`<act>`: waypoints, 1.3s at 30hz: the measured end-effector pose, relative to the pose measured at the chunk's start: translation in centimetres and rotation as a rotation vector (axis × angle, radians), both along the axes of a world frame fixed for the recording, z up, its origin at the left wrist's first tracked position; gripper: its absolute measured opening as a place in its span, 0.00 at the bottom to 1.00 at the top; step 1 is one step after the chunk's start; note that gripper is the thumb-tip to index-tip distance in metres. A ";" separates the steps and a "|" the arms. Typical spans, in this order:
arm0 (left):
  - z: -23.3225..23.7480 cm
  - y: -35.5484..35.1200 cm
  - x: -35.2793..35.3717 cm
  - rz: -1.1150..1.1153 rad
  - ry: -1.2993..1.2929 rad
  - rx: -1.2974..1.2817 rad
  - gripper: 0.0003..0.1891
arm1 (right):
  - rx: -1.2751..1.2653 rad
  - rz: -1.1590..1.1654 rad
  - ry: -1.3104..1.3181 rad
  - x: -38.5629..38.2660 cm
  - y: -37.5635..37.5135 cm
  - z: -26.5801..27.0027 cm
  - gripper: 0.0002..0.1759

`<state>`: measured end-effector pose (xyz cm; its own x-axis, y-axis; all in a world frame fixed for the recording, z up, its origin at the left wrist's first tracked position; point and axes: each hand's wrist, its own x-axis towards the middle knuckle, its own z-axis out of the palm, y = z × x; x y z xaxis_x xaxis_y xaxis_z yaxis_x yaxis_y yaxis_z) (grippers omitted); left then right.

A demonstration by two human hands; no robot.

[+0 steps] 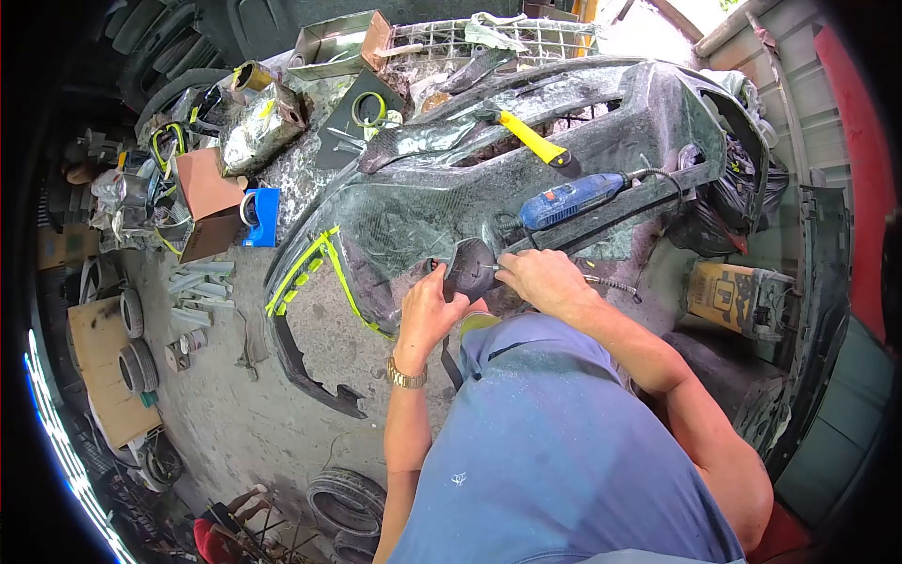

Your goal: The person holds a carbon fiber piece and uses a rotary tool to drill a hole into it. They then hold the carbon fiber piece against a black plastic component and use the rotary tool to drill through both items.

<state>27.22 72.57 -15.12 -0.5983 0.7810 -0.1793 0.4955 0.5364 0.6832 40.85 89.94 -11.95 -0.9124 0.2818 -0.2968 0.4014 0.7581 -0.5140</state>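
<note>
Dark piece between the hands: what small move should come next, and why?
Probably ease the thin tool slightly along the dark piece: the left hand holds the piece, and the right hand points the tool at it, though contact is unclear.

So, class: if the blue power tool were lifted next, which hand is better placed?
Probably the right hand: it is nearer the blue power tool, though it seems to hold a thin tool. The left hand is farther off, holding the dark piece.
</note>
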 end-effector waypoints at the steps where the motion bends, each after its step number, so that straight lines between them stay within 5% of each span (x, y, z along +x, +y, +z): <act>1: 0.0 0.0 0.0 -0.001 -0.008 0.003 0.20 | 0.000 0.000 0.000 0.0 0.0 0.0 0.15; 12: -0.2 -0.1 0.0 -0.012 0.020 0.052 0.20 | -0.025 -0.009 0.012 0.3 -0.1 -0.4 0.15; 15: 1.0 0.2 -0.2 -0.033 -0.097 -0.149 0.32 | -0.053 -0.016 0.000 0.4 -0.1 -0.3 0.15; 24: 1.1 0.3 -0.2 -0.003 -0.142 -0.157 0.30 | -0.051 -0.089 0.060 2.2 0.4 -0.3 0.15; 26: 0.1 0.0 -0.1 0.013 -0.056 -0.002 0.20 | -0.033 -0.066 0.057 1.8 0.3 -0.3 0.15; 39: 0.2 0.1 0.1 0.005 0.012 0.009 0.20 | 0.019 0.001 0.083 0.1 0.5 -0.7 0.15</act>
<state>27.29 72.67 -14.94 -0.6040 0.7796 -0.1653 0.5011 0.5328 0.6820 40.99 90.46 -12.65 -0.9339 0.2853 -0.2153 0.3572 0.7684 -0.5311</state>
